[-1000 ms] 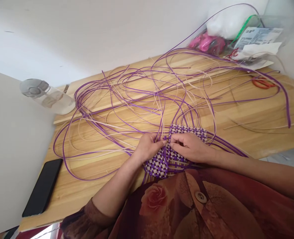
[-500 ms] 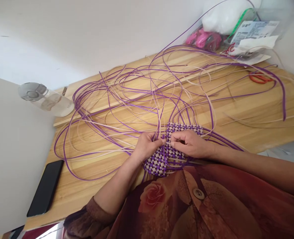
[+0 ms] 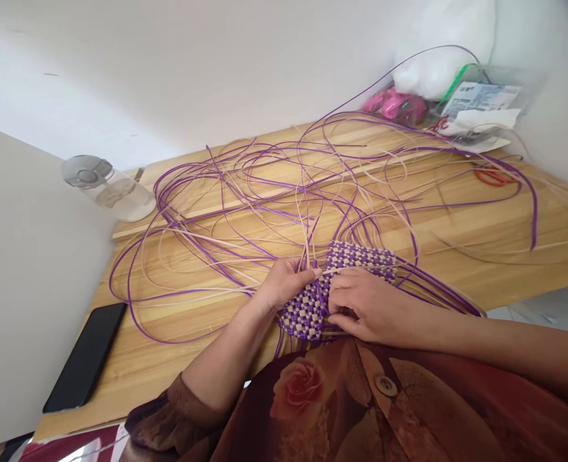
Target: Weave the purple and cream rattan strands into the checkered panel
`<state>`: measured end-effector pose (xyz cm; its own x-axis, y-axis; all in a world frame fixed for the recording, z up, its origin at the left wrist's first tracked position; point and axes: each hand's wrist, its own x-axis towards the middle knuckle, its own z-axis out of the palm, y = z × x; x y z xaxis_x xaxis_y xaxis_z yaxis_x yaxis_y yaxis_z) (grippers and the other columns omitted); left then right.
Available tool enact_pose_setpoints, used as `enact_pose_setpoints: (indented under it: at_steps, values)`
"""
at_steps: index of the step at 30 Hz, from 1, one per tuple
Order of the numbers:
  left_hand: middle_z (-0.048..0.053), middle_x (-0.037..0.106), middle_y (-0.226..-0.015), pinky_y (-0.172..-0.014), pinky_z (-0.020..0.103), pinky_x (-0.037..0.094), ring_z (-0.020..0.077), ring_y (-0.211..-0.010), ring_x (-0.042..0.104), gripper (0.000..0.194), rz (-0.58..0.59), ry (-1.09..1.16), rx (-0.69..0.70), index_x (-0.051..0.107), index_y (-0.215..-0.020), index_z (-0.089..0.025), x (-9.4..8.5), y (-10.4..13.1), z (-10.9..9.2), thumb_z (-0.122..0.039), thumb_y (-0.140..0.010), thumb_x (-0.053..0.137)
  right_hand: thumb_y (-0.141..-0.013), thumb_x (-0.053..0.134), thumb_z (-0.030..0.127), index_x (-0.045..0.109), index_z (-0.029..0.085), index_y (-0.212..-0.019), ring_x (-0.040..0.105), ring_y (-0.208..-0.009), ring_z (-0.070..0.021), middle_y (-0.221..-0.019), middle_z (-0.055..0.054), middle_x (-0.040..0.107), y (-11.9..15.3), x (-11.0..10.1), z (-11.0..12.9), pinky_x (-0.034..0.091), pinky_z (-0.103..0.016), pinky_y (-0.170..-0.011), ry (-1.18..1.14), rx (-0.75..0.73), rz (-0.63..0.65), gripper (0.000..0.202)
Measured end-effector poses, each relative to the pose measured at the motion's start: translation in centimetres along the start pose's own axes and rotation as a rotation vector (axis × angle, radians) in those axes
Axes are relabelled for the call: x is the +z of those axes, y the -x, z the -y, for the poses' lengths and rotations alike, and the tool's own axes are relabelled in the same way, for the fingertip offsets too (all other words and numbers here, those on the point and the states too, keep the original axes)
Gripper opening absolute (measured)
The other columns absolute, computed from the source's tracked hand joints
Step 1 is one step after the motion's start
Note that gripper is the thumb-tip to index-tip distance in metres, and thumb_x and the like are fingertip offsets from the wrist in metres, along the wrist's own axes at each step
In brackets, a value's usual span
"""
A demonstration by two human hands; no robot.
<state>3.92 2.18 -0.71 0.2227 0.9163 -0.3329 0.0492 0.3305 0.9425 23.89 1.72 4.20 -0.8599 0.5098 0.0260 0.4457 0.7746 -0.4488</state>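
Note:
A woven piece (image 3: 307, 313) in purple and beige checks lies near the table's front edge, partly under both hands. My left hand (image 3: 284, 282) is closed in a pinch at its left part, with thumb and forefinger on the weave and upright strands (image 3: 307, 247) rising beside the fingers. My right hand (image 3: 368, 305) rests over the weave's middle, fingers curled and thumb lower down. A purple strand runs close to those fingertips, but what they grip is hidden. A beige strand crosses the weave just above the right hand.
Long loose purple and beige strands (image 3: 168, 215) loop across the wooden table (image 3: 206, 321). A black phone (image 3: 86, 356) lies at left, a bottle (image 3: 115, 189) behind it. Orange-handled scissors (image 3: 495, 174), a pink bagged item (image 3: 394, 104) and a white bag (image 3: 423, 70) are at right.
My right hand has moved down over the weave, toward my body, from its pinch beside the left thumb. My left hand keeps its hold. The camera view has shifted slightly.

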Motion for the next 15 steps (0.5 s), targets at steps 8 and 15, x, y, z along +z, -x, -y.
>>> enact_pose_setpoints:
  at_steps: [8,15]
  values:
    - [-0.002,0.056,-0.065,-0.054,0.021,0.032,0.0082,-0.056,0.044,0.032,-0.016,-0.148,-0.002,0.062,-0.07,-0.013,-0.5,-0.1,-0.2,-0.042,-0.066,0.074,-0.092,0.043,0.017,0.059,0.017,-0.091,0.053,-0.079,-0.0169,-0.086,-0.006,0.06,-0.7,-3.0,-1.4,0.036,-0.029,-0.071,0.151,0.045,-0.083,0.016]
    - [-0.002,0.056,-0.064,-0.054,0.021,0.033,0.0077,-0.054,0.046,0.034,0.082,0.038,-0.014,0.062,-0.076,-0.013,-0.5,-0.1,0.4,-0.045,-0.07,0.072,-0.089,0.05,0.021,0.065,0.018,-0.087,0.059,-0.079,-0.017,-0.085,-0.004,0.068,-3.9,-2.4,-4.7,0.037,-0.027,-0.072,0.017,0.039,0.003,0.016]
